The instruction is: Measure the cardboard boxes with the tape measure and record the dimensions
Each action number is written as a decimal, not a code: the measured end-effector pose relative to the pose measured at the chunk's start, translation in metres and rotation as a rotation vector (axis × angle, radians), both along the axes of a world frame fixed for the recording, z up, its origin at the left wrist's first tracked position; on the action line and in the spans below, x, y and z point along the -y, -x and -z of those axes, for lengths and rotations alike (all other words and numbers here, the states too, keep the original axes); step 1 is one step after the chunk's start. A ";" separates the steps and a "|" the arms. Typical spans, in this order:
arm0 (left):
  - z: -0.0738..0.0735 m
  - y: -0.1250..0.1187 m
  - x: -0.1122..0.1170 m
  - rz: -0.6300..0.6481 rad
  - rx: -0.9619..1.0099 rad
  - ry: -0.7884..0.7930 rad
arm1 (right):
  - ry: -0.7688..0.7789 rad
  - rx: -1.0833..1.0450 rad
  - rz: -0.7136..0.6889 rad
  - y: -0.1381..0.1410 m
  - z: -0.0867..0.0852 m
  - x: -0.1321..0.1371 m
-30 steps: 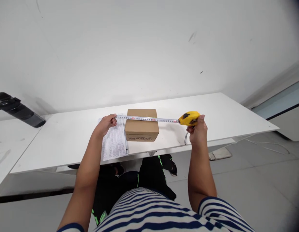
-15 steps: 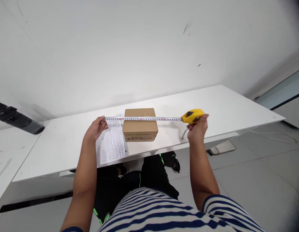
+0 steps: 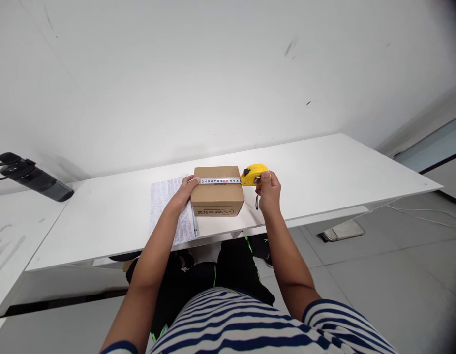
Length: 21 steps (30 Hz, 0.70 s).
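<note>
A small brown cardboard box (image 3: 217,200) sits near the front edge of a white table (image 3: 316,167). A white measuring tape blade (image 3: 219,181) lies stretched across the box's top. My left hand (image 3: 184,193) pinches the blade's end at the box's left edge. My right hand (image 3: 269,191) is closed on the yellow tape measure case (image 3: 253,174), held just past the box's right edge. A short wrist strap (image 3: 256,201) hangs below the case.
A printed paper sheet (image 3: 167,206) lies on the table left of the box, partly under my left hand. A dark bottle-shaped object (image 3: 36,183) lies on a second table at far left. Cables (image 3: 423,212) run across the floor at right.
Both hands have moved inward and the tape has shortened. The blade end went from left of the paper to the box's left edge; the case came from far right to the box's right edge.
</note>
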<state>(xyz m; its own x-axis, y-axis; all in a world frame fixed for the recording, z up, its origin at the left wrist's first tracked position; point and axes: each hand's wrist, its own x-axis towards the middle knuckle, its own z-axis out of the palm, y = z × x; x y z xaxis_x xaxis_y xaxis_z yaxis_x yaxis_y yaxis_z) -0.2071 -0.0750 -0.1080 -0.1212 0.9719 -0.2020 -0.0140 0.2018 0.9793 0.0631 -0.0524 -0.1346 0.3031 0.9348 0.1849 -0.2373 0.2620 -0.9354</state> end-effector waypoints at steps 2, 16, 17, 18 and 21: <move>-0.001 -0.004 0.003 -0.007 0.004 0.010 | 0.005 -0.003 -0.008 -0.003 0.001 0.001; -0.032 0.018 0.013 0.047 -0.279 -0.140 | 0.021 -0.121 0.090 -0.019 -0.003 0.010; -0.037 0.022 0.010 0.049 -0.285 -0.123 | 0.022 -0.105 0.115 -0.024 -0.004 0.016; -0.041 0.027 0.007 0.050 -0.289 -0.096 | 0.024 -0.081 0.145 -0.027 -0.005 0.025; -0.058 0.039 -0.011 0.035 -0.240 -0.050 | 0.031 -0.009 0.220 -0.028 -0.002 0.066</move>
